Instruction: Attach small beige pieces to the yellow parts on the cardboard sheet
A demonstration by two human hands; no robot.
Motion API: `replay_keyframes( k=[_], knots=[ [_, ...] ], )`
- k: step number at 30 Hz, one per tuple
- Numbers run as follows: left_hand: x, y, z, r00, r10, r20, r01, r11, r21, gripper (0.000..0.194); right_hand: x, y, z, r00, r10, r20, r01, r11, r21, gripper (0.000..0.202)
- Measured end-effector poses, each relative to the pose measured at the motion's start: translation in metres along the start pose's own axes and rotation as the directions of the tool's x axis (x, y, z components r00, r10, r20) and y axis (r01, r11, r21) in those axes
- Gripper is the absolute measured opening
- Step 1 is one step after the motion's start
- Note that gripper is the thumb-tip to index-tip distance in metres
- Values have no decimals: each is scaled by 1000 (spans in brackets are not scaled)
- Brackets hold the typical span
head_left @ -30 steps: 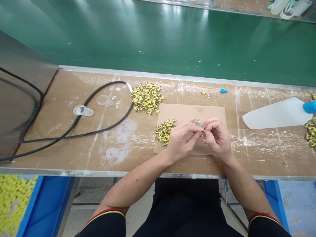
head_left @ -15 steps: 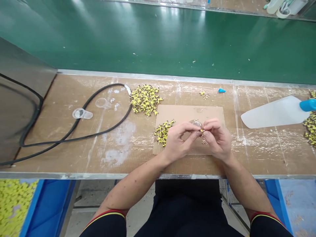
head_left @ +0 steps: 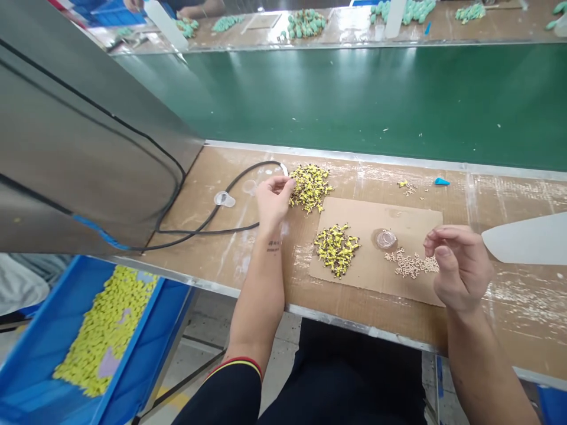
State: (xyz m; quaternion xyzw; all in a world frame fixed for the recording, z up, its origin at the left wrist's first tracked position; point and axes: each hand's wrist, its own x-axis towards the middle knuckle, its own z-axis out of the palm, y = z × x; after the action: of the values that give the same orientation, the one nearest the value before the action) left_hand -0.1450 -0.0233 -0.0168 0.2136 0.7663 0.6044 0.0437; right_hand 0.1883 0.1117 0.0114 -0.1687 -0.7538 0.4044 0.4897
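My left hand (head_left: pixel 274 200) reaches to the left edge of a pile of small yellow-and-black pieces (head_left: pixel 311 188). Its thumb and forefinger are pinched together; anything between them is too small to make out. My right hand (head_left: pixel 464 267) is raised over the right edge of a cardboard sheet (head_left: pixel 354 213), fingers curved, with a gap between thumb and forefinger and nothing visible there. Just left of it lie tiny pale pink pieces (head_left: pixel 410 264) on the sheet. A small clear round dish (head_left: pixel 385 238) and a second heap of yellow-and-black pieces (head_left: pixel 337 249) are there too.
A black cable (head_left: pixel 208 231) loops over the bench by a clear plastic scoop (head_left: pixel 224 199). Right of the sheet lies a white bottle (head_left: pixel 527 239); a blue cap (head_left: pixel 442 182) sits farther back. A green belt (head_left: pixel 332 100) runs behind. Below left, a blue bin (head_left: pixel 177 301) holds yellow pieces.
My hands have parted from over the sheet, where they held a small yellow piece together. The left went to the farther pile, the right moved rightward. The view has turned left.
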Motion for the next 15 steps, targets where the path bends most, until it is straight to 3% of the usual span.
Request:
replay_keyframes(
  k=[3,7,12,14,15],
  knots=[
    [2,-8,5,1000,1,1,-1,993,115,10,-1,2,-1,1000,-11,-4,11,998,-55,15],
    [3,-11,12,994,73,-79,-58,982,178,11,0,5,-7,999,-46,-13,44,994,-104,15],
    [-2,1,5,942,241,-235,-183,952,246,19,10,8,-36,997,-54,-62,30,941,-338,11],
    [-11,13,3,936,311,-163,-274,937,217,20,15,9,-48,1000,1,6,2,896,-444,9],
    [-17,20,2,934,352,-57,-336,922,193,20,17,10,-51,998,30,64,4,877,-481,9]
  ],
)
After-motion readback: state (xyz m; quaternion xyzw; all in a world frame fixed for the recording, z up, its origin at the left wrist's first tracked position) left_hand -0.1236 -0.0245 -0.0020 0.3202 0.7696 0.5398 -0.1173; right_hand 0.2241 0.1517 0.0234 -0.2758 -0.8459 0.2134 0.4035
